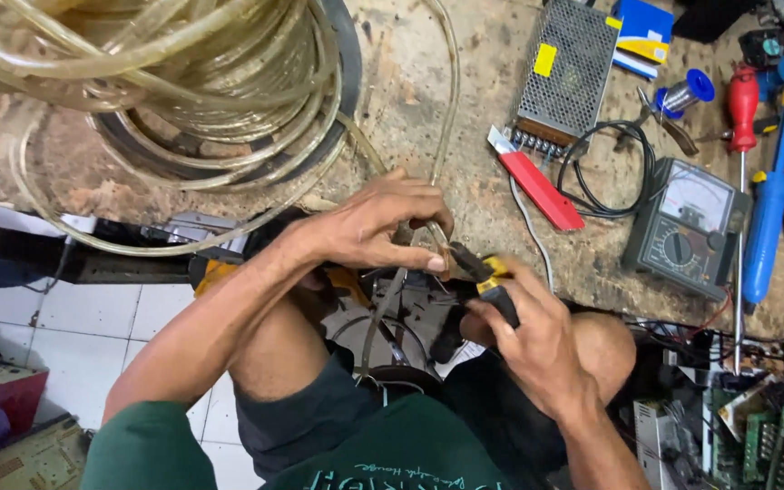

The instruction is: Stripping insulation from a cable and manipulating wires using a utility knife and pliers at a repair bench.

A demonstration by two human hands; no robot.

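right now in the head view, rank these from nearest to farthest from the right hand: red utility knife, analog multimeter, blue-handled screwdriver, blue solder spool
Measured from the right hand, which grips pliers:
1. Red utility knife, lying just above the hand on the bench.
2. Analog multimeter, to the right.
3. Blue-handled screwdriver, right of the meter.
4. Blue solder spool, up near the bench's far side, about as far as the screwdriver, so the last two are hard to separate.

The surface (410, 82) is a worn, stained brown board. A large coil of clear tubing (165, 73) lies at its far left. A perforated metal power supply (569, 68) sits near the centre, with a red-handled utility knife (537, 186) just beside it. A looped black cable (605, 172) lies between the knife and an analogue multimeter (687, 227). A solder spool (687, 91) lies behind the meter. A red screwdriver (742, 113) and a blue screwdriver (773, 209) lie at the right edge.
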